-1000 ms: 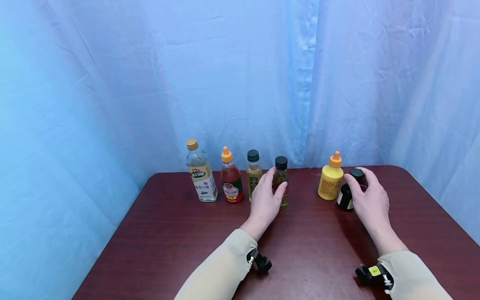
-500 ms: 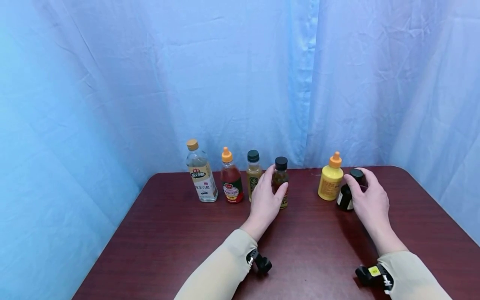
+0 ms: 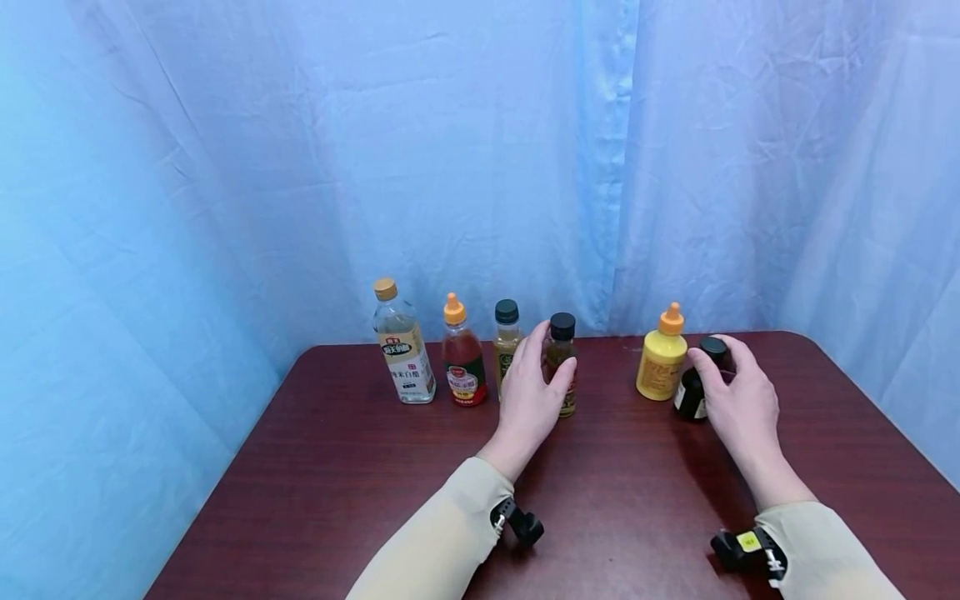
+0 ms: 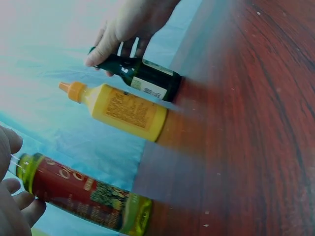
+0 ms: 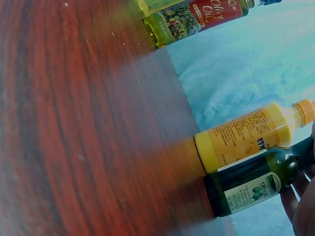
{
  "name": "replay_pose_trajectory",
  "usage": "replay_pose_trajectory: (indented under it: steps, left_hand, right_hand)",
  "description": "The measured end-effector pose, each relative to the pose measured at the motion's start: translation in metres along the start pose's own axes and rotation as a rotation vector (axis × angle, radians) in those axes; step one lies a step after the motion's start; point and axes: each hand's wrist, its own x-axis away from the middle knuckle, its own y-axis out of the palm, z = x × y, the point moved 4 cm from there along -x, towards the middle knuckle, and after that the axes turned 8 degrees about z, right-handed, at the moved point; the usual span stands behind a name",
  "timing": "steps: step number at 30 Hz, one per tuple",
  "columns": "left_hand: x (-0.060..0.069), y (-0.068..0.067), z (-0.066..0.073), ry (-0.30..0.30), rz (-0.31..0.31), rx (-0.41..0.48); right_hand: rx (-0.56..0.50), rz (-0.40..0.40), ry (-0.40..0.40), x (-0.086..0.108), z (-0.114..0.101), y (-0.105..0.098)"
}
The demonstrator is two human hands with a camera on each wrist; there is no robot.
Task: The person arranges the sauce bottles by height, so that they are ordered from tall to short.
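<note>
My left hand [image 3: 528, 400] curves round the upper part of an olive oil bottle [image 4: 81, 194] with a black cap and a red label, standing upright on the table. In the left wrist view, thumb and fingers lie on opposite sides of its neck; a small gap shows by the thumb. With my right hand [image 3: 738, 400] I grip the neck of a small dark green olive oil bottle [image 5: 246, 184], also upright, thumb on the near side. Right beside it stands a yellow squeeze bottle [image 3: 660, 367] with an orange nozzle.
Left of my left hand stand a pale oil bottle [image 3: 507, 342] with a dark green cap, a red sauce bottle [image 3: 464, 367] with an orange nozzle, and a clear vinegar bottle [image 3: 405, 358]. They line the far side of the dark wooden table [image 3: 360, 492], before a blue curtain [image 3: 450, 167].
The left fingers have shifted slightly upward along the red-labelled olive oil bottle, whose label looks turned a little between frames. The right hand and the other bottles stay where they were.
</note>
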Motion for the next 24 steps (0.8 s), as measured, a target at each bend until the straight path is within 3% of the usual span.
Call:
replay_pose_trajectory:
  steps: [13, 24]
  left_hand:
    - [-0.001, -0.015, 0.03, 0.166, 0.103, -0.047]
    - [0.005, -0.014, 0.063, 0.388, 0.191, -0.05]
  right_hand:
    - [-0.001, 0.012, -0.006, 0.0, 0.0, -0.001]
    - [-0.007, 0.0, -0.005, 0.0, 0.001, 0.0]
